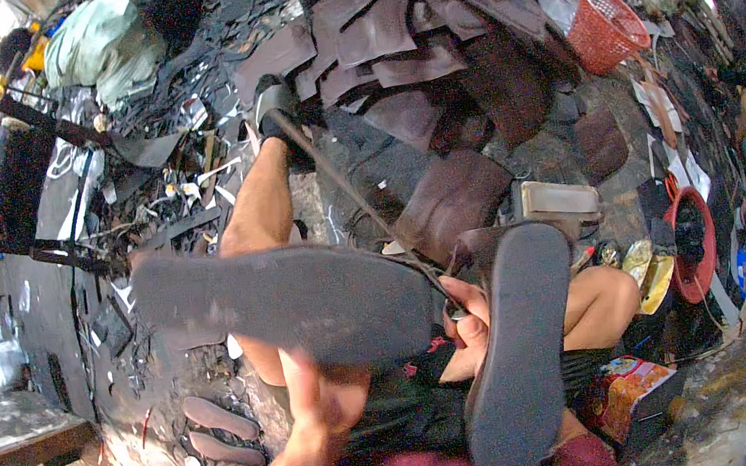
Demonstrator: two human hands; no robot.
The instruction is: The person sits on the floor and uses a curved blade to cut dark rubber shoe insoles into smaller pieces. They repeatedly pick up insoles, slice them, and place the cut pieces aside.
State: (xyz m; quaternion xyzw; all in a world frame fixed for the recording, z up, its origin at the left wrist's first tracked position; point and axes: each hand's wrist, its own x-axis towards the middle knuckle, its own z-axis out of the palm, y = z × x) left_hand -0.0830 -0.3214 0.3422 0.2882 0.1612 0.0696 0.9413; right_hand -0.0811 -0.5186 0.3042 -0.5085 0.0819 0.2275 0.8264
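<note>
A large dark grey shoe sole [280, 298] is in my left hand [321, 395], which grips it near its lower edge; the fingers behind it are partly hidden. My right hand [469, 325] is closed around the lower end of a long, thin dark strip [351, 187], which runs up to my outstretched foot [271, 97]. A second dark grey sole [518, 347] stands tilted in front of my right forearm and hides most of it. Whether the right hand also grips this sole, I cannot tell.
Brown sheets [398, 26] are heaped ahead. A pale block [560, 200], a red basket [606, 31] and a red round basin [691, 244] lie to the right. Two small insoles [220, 419] lie at the lower left. Dark scraps [210, 23] cover the floor beyond my foot.
</note>
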